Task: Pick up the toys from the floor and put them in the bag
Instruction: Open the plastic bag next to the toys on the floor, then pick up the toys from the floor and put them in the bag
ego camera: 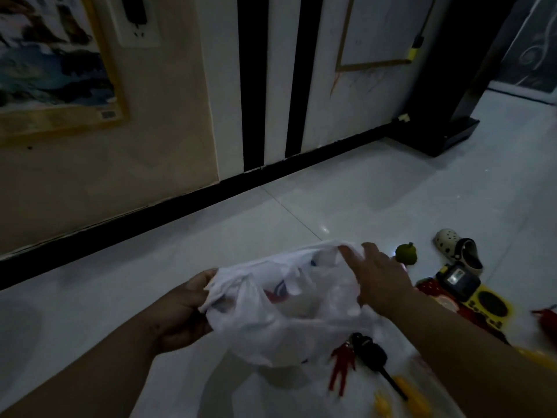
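A thin white plastic bag (286,315) hangs above the floor between my hands. My left hand (184,312) grips its left rim. My right hand (379,279) holds the far right rim, fingers curled over the plastic. Toys lie on the floor at the right: a red figure (342,368), a black toy with a thin stick (372,356), yellow pieces (401,396), a yellow and black toy (476,297), a green round toy (406,253) and a red piece (547,322). Something red shows dimly through the bag.
A pale clog (458,248) lies on the white tiled floor (376,191) past the toys. A wall with a black skirting board (180,203) runs across the back. A dark stand base (446,137) sits at the far right. The room is dim.
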`<state>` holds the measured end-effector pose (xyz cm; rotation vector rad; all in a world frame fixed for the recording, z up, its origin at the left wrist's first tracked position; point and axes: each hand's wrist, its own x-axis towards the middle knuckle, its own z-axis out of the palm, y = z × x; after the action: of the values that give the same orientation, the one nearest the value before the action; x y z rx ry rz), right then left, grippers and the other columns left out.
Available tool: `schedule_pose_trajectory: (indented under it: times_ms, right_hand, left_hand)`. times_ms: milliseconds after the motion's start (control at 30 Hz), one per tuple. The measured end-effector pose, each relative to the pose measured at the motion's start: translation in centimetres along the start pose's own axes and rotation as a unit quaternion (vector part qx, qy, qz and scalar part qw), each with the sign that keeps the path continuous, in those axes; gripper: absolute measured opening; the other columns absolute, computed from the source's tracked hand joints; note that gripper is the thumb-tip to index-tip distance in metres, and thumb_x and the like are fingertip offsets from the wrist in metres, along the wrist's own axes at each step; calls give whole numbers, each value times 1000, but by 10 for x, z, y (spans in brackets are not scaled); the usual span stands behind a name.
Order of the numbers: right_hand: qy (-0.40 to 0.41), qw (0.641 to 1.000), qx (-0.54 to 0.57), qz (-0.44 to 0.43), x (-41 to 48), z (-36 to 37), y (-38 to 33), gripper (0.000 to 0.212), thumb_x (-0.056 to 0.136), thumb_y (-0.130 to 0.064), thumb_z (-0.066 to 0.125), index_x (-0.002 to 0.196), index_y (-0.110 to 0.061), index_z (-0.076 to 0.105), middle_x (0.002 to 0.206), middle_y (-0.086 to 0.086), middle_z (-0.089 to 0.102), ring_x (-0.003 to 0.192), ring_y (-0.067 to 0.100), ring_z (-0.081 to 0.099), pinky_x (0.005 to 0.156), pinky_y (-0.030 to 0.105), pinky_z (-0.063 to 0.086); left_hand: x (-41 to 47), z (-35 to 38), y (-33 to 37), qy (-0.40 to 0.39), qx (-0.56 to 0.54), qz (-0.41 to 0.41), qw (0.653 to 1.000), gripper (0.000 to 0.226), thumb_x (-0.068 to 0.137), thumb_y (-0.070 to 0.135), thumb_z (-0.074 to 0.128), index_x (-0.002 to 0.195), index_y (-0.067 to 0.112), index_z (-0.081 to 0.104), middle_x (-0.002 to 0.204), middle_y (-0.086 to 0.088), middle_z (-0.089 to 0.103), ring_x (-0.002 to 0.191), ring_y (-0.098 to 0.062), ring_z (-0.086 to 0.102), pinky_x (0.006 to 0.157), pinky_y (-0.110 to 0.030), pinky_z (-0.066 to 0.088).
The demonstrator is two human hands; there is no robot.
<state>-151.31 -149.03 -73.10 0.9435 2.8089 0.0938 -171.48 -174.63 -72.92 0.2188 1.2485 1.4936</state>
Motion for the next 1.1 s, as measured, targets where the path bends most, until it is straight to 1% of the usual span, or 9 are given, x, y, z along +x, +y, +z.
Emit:
schedule_pose_trajectory:
  times_ms: [133,200,300,367,533,667,900,1033,1100]
  right_hand:
    - [-4,1000,-25,10,-8,6,12,78,88,-28,55,149,-34,5,148,15,22,124,29,44,94,39,47]
    - [-5,1000,-20,11,-12,9,15,75,91,-26,52,149,-34,6,149,14,23,124,28,45,93,37,46]
    - [3,1000,11,26,-13,11,15,78,87,-35,59,148,-37,10,144,11,29,119,24,49,86,32,48]
    - [-7,999,26,35,-13,10,13,87,80,-46,66,147,-38,11,142,10,30,119,25,50,86,33,49]
    - [-45,999,-3,28,-11,6,2,118,60,-47,83,148,-36,5,143,12,25,122,32,47,93,44,47]
    - [-52,998,-33,8,3,5,-6,126,56,-43,86,146,-34,-1,149,15,14,123,34,47,93,46,48]
    - [25,996,-61,-54,43,0,-19,125,65,-43,81,145,-39,-16,147,13,-39,141,41,12,110,57,22]
    - [231,967,-3,-105,23,4,-37,82,71,-39,75,141,-35,33,157,14,3,142,40,19,107,67,19]
    - [206,960,48,-182,4,17,-50,70,76,-32,65,139,-37,35,155,6,26,143,31,21,109,68,20]
  left_hand:
    - [-9,0,12,75,-9,42,996,41,85,-17,41,93,19,60,82,-15,68,73,-29,64,50,-30,54]
    - [-10,2,7,103,202,63,972,27,88,-9,43,76,8,60,74,-14,61,57,-20,60,46,-24,48]
    - [3,2,-9,135,609,63,779,23,85,25,51,71,17,67,81,-5,65,66,-15,55,62,-24,43]
    - [6,7,-15,155,716,65,678,26,79,38,58,101,32,70,104,-2,66,80,-14,59,69,-22,45]
    - [1,6,-25,175,781,-39,598,109,52,56,80,141,39,20,132,-10,26,105,-28,57,85,-36,53]
    - [-1,2,-26,186,771,-58,607,119,39,59,84,138,40,21,128,-8,20,102,-29,58,83,-37,55]
    - [5,4,-23,225,666,-2,711,128,40,50,88,141,39,10,127,-8,18,98,-26,57,82,-35,55]
    - [14,15,-25,225,625,20,747,129,49,41,87,143,38,-1,132,-14,20,86,-20,48,78,-30,54]
    - [19,20,-27,227,618,22,753,126,54,39,86,144,36,-2,133,-15,21,90,-22,51,77,-30,53]
